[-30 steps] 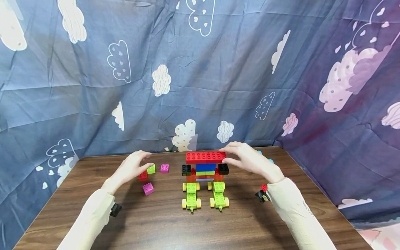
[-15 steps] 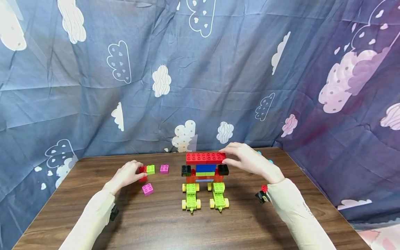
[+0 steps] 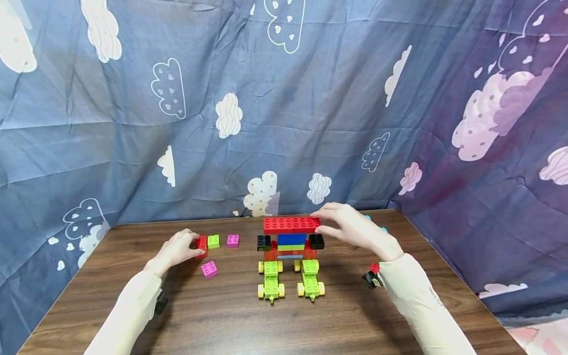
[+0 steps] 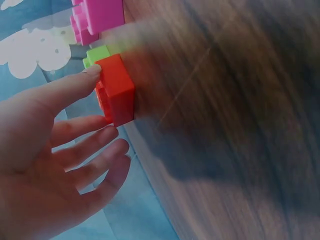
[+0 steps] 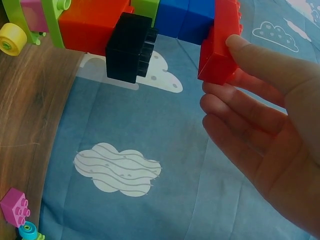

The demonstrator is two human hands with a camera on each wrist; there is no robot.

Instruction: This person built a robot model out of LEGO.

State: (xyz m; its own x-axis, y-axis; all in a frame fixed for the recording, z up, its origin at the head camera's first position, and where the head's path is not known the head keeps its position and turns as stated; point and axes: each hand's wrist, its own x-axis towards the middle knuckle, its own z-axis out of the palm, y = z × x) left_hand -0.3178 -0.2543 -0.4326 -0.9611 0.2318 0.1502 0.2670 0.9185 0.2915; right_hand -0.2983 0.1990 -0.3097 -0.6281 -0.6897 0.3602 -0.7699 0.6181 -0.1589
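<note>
Pinching a red rectangular plastic brick (image 3: 202,245) between thumb and index finger, the left hand (image 3: 175,248) is low over the left part of the brown wood-grain worktop (image 3: 222,323); its other fingers curve loosely below the grip. Just beside that brick sits a small lime-green square plastic brick (image 3: 213,241), with one magenta square plastic brick (image 3: 232,240) farther right and another magenta plastic brick (image 3: 209,269) nearer the person.

The right hand (image 3: 350,226) pinches the right end of a long red studded plastic beam (image 3: 288,225) — thumb on one side, fingers on the other. The beam lies across the top of a built structure, above blue plastic bricks (image 3: 292,239) and a lime-green plastic layer (image 3: 291,247). A black plastic block (image 3: 264,242) juts out on the left of this stack, and a second black plastic block (image 3: 317,241) on the right. Two lime-green plastic wheeled bases — a left one (image 3: 271,283) and a right one (image 3: 311,282) — extend toward the person, both with yellow wheels (image 3: 261,291). Behind hangs a blue cloud-print cloth (image 3: 266,128).
</note>
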